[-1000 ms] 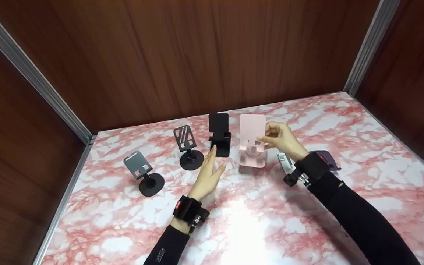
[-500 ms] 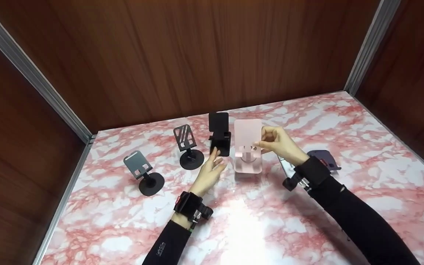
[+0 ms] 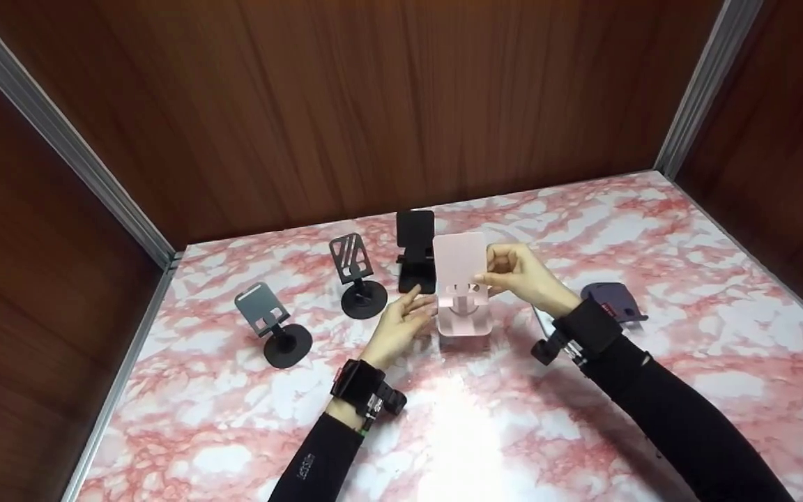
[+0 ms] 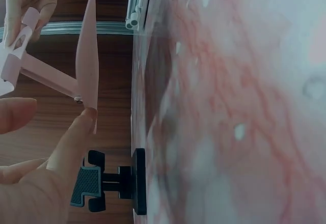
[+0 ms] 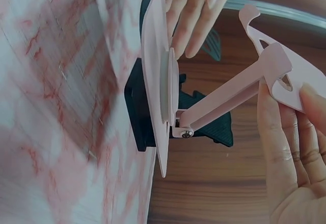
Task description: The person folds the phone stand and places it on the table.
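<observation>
Being held up in the middle of the scene, above the marbled table (image 3: 199, 425), is a pink phone stand (image 3: 461, 259). Its upper plate is being pinched at the right edge between the thumb and curled fingers of the right hand (image 3: 523, 277). Its base is being touched from the left by a fingertip of the left hand (image 3: 400, 328), whose fingers are being held loosely extended. A black stand (image 3: 415, 226), just beyond, is being partly hidden by the pink one. Farther left, a slotted dark stand (image 3: 357, 284) and a nearer gray stand (image 3: 260, 310) are being supported on round black bases. At right, a pale object (image 3: 545, 321), unclear, is being overlapped by a black wristband (image 3: 590, 326), near a purple stand (image 3: 612, 301).
</observation>
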Available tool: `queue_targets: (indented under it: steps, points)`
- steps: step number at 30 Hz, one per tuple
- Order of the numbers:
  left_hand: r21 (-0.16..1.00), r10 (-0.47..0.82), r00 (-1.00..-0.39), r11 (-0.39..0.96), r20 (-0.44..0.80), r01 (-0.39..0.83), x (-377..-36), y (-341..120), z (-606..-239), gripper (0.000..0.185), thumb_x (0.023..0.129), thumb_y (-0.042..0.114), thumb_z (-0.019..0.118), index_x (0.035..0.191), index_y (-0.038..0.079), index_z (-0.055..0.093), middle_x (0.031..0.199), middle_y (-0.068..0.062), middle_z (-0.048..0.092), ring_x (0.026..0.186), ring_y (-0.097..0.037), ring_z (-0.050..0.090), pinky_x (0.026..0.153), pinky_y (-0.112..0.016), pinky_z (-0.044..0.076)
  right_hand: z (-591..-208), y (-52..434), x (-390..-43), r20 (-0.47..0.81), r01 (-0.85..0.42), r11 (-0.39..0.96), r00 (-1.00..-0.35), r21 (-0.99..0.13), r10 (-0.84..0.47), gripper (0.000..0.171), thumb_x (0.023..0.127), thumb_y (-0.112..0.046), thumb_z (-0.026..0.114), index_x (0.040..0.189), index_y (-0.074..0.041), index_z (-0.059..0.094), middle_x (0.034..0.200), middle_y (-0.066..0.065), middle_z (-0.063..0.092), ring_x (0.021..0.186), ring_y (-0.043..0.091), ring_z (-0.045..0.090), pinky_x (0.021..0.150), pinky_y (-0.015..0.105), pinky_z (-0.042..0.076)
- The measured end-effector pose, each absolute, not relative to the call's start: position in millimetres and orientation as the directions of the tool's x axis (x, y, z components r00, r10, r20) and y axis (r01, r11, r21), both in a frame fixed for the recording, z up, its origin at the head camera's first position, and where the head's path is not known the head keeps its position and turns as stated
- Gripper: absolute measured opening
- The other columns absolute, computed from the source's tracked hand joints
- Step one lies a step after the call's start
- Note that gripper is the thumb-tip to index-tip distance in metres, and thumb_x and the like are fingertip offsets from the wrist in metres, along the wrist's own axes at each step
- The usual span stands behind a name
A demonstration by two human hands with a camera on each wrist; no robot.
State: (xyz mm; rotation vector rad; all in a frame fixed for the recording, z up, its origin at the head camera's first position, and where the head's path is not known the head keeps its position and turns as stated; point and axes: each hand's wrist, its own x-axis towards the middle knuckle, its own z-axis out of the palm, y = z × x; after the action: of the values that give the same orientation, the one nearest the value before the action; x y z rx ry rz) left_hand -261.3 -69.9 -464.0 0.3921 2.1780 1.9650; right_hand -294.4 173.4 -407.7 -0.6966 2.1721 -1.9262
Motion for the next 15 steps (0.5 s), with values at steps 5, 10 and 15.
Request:
queue_targets:
  steps: [5,10,15]
  points:
    - [0.994,0.29,-0.957,0.098,0.02,0.051,-264.2,-68.7,-468.3,0.06,0.097,0.001,0.053,0.148,-0.014,0.025,0.138,-0.031,0.053,0.123,-0.036,0.059,0.101,-0.037,0.053,-406.5,170.4,-291.2,0.184,-0.242,0.073,-0.871,-0.968,-0.455,0.015,0.089,0.001,0.068,0.083,0.003,0.055,0.077,0.002,0.07,0.071,0.011,0.068,0.067,0.029,0.062]
    - [0.991,0.293,-0.956,0.123,0.014,0.053,-265.9,-67.6,-469.6,0.051,0.099,0.003,0.051,0.144,-0.015,0.035,0.135,-0.032,0.055,0.124,-0.037,0.058,0.104,-0.036,0.051,-404.0,168.3,-288.6,0.193,-0.253,0.071,-0.866,-0.965,-0.462,0.016,0.089,-0.001,0.069,0.085,0.008,0.056,0.078,0.002,0.071,0.07,0.011,0.068,0.066,0.03,0.061]
    - [0.998,0.3,-0.954,0.069,-0.021,-0.001,-266.6,-66.5,-471.6,0.046,0.099,0.0,0.047,0.142,-0.014,0.04,0.132,-0.032,0.057,0.117,-0.031,0.064,0.099,-0.034,0.054,-403.2,166.7,-286.7,0.187,-0.255,0.087,-0.864,-0.963,-0.468,0.014,0.089,-0.001,0.07,0.089,0.007,0.059,0.081,0.002,0.072,0.071,0.011,0.067,0.067,0.029,0.061]
